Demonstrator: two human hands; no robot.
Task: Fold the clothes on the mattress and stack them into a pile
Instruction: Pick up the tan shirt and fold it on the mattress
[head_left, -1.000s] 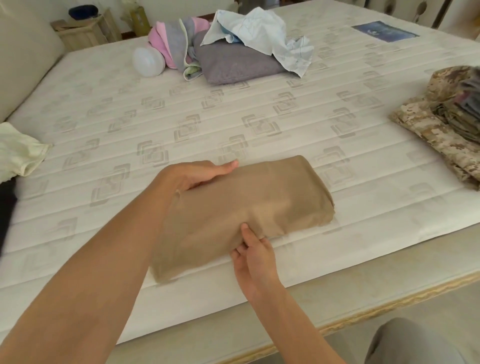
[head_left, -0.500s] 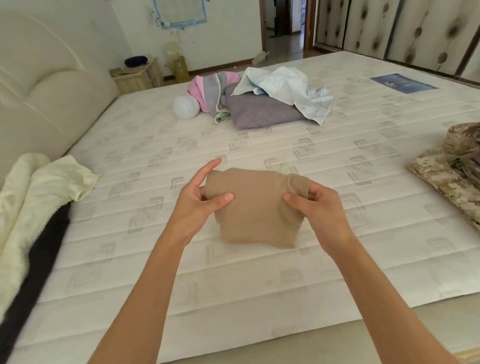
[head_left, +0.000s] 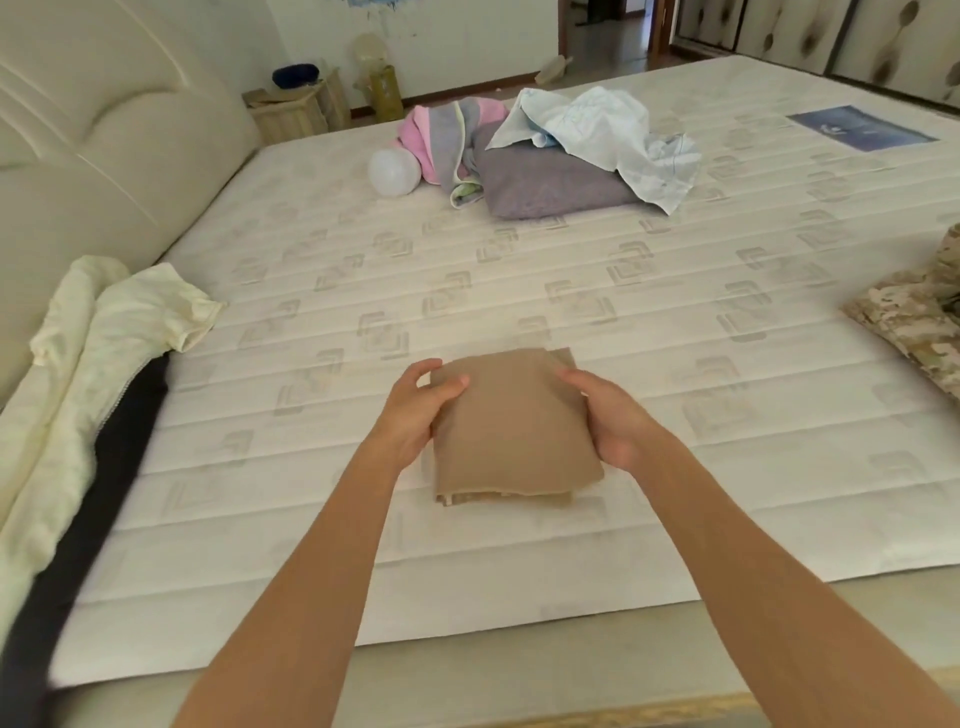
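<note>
A tan garment (head_left: 511, 426), folded into a small thick rectangle, lies on the white mattress (head_left: 649, 322) in front of me. My left hand (head_left: 413, 410) grips its left edge, thumb on top and fingers under the side. My right hand (head_left: 610, 415) holds its right edge with the fingers curled round it. Unfolded clothes lie heaped at the far side: a pink-and-grey piece (head_left: 447, 130), a purple-grey piece (head_left: 550, 179) and a pale blue piece (head_left: 602, 124).
A cream garment (head_left: 104, 332) and a dark one (head_left: 88, 478) lie along the left edge by the padded headboard (head_left: 104, 156). Camouflage clothing (head_left: 914, 322) sits at the right edge. A white ball (head_left: 392, 171) rests near the far heap. A blue label (head_left: 862, 127) marks the far right.
The tan garment went from a long fold on the mattress, was lifted and folded in half between both hands, and now lies on the mattress as a small rectangle.
</note>
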